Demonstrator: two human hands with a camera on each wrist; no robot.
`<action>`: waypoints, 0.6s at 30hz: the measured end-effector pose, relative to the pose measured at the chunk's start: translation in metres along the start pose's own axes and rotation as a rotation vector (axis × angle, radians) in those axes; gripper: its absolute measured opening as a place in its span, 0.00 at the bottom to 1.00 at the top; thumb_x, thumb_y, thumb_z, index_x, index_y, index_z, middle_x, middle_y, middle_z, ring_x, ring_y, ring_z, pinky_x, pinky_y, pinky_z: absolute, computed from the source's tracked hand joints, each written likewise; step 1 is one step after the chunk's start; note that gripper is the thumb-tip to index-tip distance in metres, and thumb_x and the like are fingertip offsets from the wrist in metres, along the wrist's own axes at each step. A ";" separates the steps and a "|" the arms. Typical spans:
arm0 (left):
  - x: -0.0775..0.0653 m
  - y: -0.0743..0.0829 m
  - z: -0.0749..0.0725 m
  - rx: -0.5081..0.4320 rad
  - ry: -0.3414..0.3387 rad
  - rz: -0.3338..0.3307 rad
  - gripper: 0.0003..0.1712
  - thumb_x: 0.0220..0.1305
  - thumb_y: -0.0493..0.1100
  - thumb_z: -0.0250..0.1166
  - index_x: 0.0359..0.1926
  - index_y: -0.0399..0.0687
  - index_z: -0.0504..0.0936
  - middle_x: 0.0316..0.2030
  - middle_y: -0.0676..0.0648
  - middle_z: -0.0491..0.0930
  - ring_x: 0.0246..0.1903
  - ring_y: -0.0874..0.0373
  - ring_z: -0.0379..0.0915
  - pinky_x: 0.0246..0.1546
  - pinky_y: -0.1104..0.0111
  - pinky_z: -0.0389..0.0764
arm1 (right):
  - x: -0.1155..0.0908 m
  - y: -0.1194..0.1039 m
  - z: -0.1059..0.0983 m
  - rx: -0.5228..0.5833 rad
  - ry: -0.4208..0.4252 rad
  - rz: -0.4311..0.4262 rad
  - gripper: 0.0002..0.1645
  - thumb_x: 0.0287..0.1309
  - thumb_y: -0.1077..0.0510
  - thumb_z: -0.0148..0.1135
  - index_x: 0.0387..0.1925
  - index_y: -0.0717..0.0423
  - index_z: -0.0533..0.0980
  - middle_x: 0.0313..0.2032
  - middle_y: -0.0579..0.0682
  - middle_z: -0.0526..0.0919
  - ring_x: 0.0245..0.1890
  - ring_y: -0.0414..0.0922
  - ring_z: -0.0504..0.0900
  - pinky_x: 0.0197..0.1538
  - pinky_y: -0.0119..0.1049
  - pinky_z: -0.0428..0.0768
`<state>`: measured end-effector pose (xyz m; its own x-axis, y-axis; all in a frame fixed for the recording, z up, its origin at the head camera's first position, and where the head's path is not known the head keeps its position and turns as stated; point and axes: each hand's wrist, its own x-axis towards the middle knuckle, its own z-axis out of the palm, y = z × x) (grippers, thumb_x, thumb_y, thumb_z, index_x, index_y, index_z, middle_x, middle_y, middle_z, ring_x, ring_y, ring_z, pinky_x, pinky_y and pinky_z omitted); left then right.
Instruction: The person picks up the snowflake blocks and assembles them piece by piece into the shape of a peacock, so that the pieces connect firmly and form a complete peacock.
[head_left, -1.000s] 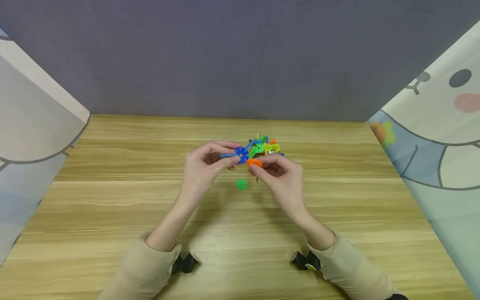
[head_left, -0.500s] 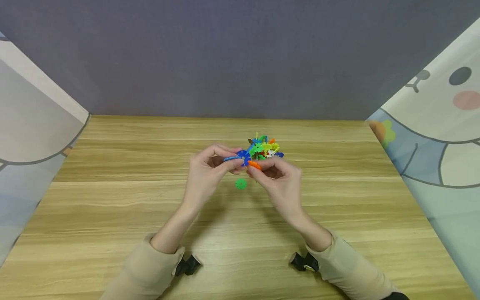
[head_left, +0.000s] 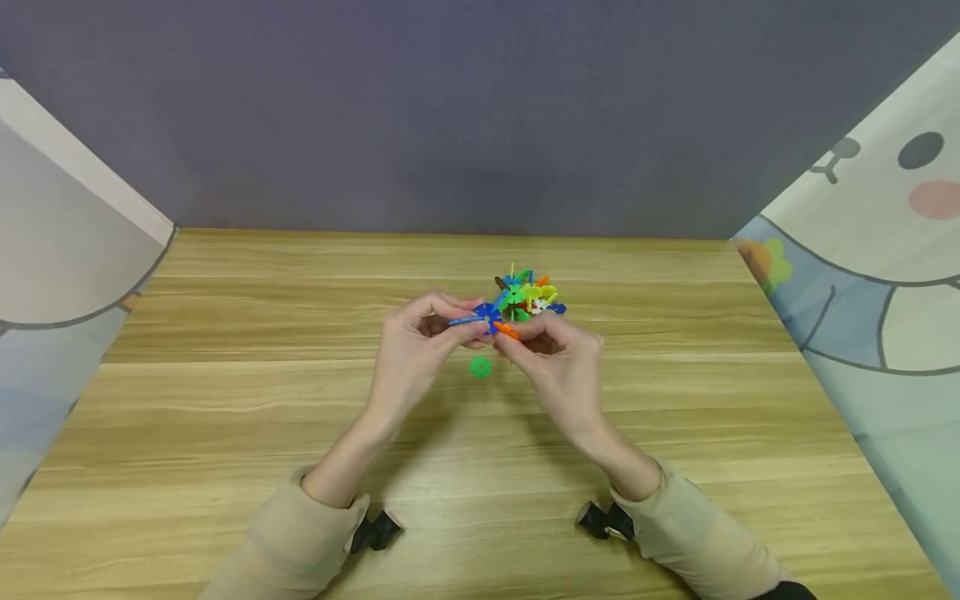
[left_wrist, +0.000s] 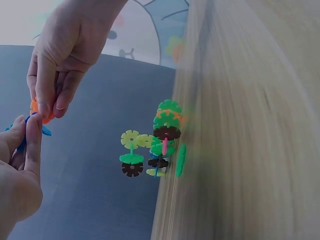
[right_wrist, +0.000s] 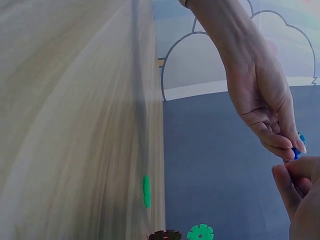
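Observation:
In the head view, my left hand (head_left: 408, 350) pinches a dark blue notched flower disc (head_left: 489, 314) between thumb and fingers. A lighter blue disc (head_left: 463, 320) sticks out beside it, apparently joined to it. My right hand (head_left: 562, 358) pinches an orange notched disc (head_left: 507, 330) whose edge meets the dark blue one. Whether their slots are engaged is hidden by the fingertips. Both hands are held above the table, fingertips nearly together, and the left wrist view also shows the orange disc (left_wrist: 34, 106) between them.
Behind the hands stands a cluster of joined colourful discs (head_left: 534, 293) on the wooden table (head_left: 300, 400). A single green disc (head_left: 481, 367) lies flat in front of it. A grey panel (head_left: 465, 117) rises at the table's back edge.
Both hands have lowered slightly toward me and come closer together. The orange disc has moved up against the dark blue disc and tilted. The cluster and the loose green disc stay put.

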<state>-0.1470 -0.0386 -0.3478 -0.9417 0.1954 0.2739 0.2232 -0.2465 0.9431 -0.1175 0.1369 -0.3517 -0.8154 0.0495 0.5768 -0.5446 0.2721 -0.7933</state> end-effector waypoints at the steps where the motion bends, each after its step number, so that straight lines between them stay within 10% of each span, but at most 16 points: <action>1: 0.000 0.000 0.000 -0.001 -0.004 0.005 0.06 0.60 0.25 0.71 0.38 0.26 0.82 0.48 0.33 0.86 0.39 0.56 0.90 0.39 0.55 0.91 | 0.000 0.000 0.000 -0.009 0.002 -0.006 0.06 0.51 0.74 0.75 0.32 0.70 0.84 0.30 0.64 0.89 0.29 0.32 0.88 0.33 0.29 0.88; 11: 0.000 0.004 -0.005 0.056 -0.024 0.030 0.09 0.68 0.36 0.69 0.45 0.32 0.85 0.50 0.41 0.87 0.36 0.57 0.87 0.42 0.62 0.90 | 0.002 0.001 0.001 -0.025 0.023 -0.034 0.06 0.54 0.72 0.74 0.34 0.66 0.85 0.33 0.58 0.86 0.34 0.35 0.86 0.41 0.30 0.88; 18: 0.005 0.010 -0.011 -0.024 0.054 -0.074 0.09 0.68 0.35 0.68 0.47 0.35 0.83 0.44 0.50 0.86 0.40 0.59 0.85 0.50 0.65 0.88 | 0.002 0.001 0.002 0.031 -0.015 -0.060 0.08 0.52 0.75 0.73 0.36 0.70 0.86 0.43 0.62 0.86 0.46 0.39 0.86 0.49 0.32 0.88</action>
<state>-0.1524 -0.0504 -0.3392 -0.9678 0.1625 0.1925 0.1471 -0.2557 0.9555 -0.1197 0.1351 -0.3517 -0.7839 0.0200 0.6205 -0.5980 0.2440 -0.7634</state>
